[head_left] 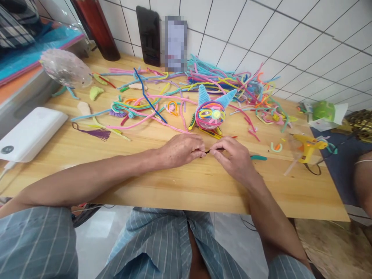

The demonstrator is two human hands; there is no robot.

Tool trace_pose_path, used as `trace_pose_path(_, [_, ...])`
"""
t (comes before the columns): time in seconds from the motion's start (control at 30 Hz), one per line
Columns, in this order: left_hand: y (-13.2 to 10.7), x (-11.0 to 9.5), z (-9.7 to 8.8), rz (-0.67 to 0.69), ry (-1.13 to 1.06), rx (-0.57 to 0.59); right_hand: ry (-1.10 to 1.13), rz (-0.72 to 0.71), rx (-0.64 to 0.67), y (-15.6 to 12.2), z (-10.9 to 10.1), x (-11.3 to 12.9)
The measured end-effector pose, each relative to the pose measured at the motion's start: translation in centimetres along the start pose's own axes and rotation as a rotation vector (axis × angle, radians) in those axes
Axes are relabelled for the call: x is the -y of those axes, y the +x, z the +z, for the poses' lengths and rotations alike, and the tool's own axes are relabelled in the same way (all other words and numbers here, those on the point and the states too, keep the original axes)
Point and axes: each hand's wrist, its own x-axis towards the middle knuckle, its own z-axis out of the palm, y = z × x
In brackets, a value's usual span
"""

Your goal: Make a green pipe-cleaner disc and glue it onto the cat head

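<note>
Both hands are closed in a pinch on one short, thin black strip (207,152), probably a pipe cleaner, just above the wooden table. My left hand (183,151) grips its left part, and my right hand (235,157) grips the right part. Most of the strip is hidden by the fingers. Just beyond the hands stands a small round figure (209,118) wrapped in coloured pipe cleaners, with two pointed blue ears and a yellow flower-like piece on its front. Right of my right hand lies a short teal piece (258,157).
Bundles of coloured pipe cleaners (215,73) lie along the tiled wall. A yellow glue gun (308,147) rests at the right, a white power bank (31,133) at the left. Two phones lean on the wall, one a black phone (148,37). Another person's limb (363,180) shows far right.
</note>
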Motion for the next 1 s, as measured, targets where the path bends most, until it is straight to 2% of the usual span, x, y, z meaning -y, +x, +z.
trace_pose_path(0.1, [0.1,-0.4,0.1,-0.051,-0.2,-0.137,0.067,0.096,-0.074,0.5,-0.4,0.5])
trace_pose_path(0.23, [0.4,-1.2,0.2,-0.232,-0.546,-0.316,0.162,0.246,-0.117,1.7,-0.5,2.0])
trace_pose_path(0.43, [0.7,-2.1,0.1,-0.403,-0.875,-0.454,0.331,0.516,-0.199,3.1,1.8,3.8])
trace_pose_path(0.57, [1.3,-1.6,-0.8,-0.416,-0.895,-0.35,0.422,0.583,-0.197,3.6,2.1,3.8])
trace_pose_path(0.73, [1.9,-0.9,-3.1,-0.37,-0.681,-0.126,0.464,0.576,-0.083,4.0,0.3,3.6])
trace_pose_path(0.83, [1.8,-1.0,-3.9,-0.27,-0.533,-0.009,0.46,0.559,0.022,4.0,-0.8,3.5])
trace_pose_path(1.0, [1.4,-1.8,-4.4,-0.047,-0.154,0.095,0.418,0.528,0.235,3.7,-1.7,3.0])
